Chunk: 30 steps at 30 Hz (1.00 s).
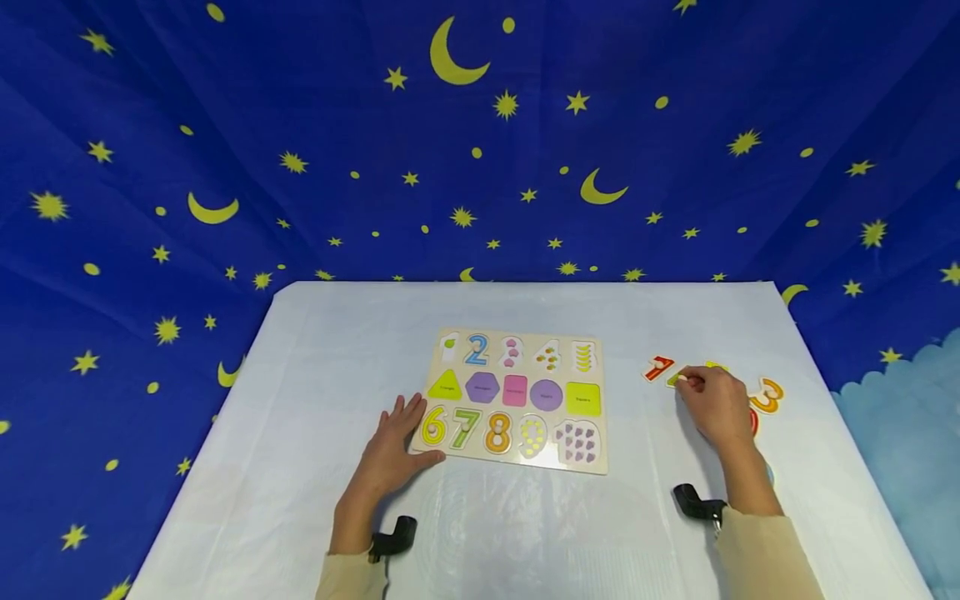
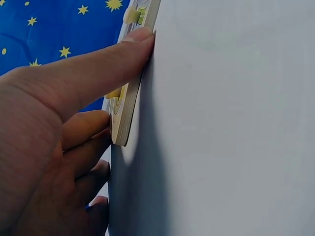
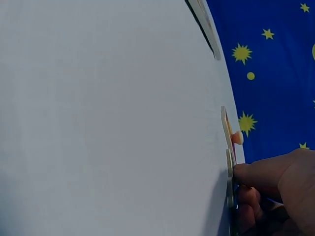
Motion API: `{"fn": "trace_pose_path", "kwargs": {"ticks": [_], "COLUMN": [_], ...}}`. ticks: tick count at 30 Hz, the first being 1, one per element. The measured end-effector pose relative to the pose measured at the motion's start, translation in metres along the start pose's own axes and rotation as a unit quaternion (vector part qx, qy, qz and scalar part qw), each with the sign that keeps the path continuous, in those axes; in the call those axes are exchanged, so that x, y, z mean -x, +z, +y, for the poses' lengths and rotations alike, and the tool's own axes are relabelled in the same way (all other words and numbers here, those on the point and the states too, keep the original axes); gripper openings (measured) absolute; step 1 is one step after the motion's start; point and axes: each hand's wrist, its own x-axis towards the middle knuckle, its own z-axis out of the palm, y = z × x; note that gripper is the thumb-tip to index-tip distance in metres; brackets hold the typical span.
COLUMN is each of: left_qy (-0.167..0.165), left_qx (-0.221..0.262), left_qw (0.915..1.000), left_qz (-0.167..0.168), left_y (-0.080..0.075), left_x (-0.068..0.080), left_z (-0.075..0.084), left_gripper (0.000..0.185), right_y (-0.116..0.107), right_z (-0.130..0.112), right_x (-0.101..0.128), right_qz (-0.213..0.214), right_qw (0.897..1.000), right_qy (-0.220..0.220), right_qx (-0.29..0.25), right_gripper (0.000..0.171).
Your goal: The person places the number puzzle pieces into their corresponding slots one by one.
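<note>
My right hand (image 1: 716, 408) pinches the knob of a green piece (image 1: 675, 379) lying flat on the white table (image 1: 315, 375), just beside the loose red 7 (image 1: 658, 367) and near the orange 3 (image 1: 768, 395). My left hand (image 1: 397, 446) rests open, fingers straight, on the near-left corner of the puzzle board (image 1: 517, 400), well apart.

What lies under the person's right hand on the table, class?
Under the right hand a green puzzle piece and a yellow one peek out, and a red piece shows beside it. Their shapes are covered by the hand.
</note>
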Motion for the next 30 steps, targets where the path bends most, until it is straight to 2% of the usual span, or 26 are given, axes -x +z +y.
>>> {"fn": "trace_pose_path", "kwargs": {"ticks": [9, 15, 30], "left_qy": [-0.002, -0.001, -0.007], "left_qx": [-0.003, -0.003, 0.000], "left_qw": [1.0000, 1.0000, 1.0000], "left_qz": [-0.001, 0.000, 0.000], "left_y": [0.000, -0.001, 0.000], "left_x": [-0.001, 0.000, 0.000], "left_z": [0.000, 0.001, 0.002], "left_gripper": [0.096, 0.096, 0.095], "right_y": [-0.001, 0.003, 0.019], "right_z": [-0.005, -0.021, -0.041], "right_x": [0.002, 0.003, 0.004], "right_qz": [-0.028, -0.006, -0.007], "right_qw": [1.000, 1.000, 0.998], "right_qy": [-0.004, -0.022, -0.045], "right_qx": [-0.010, -0.014, -0.044], "right_gripper": [0.016, 0.016, 0.012]}}
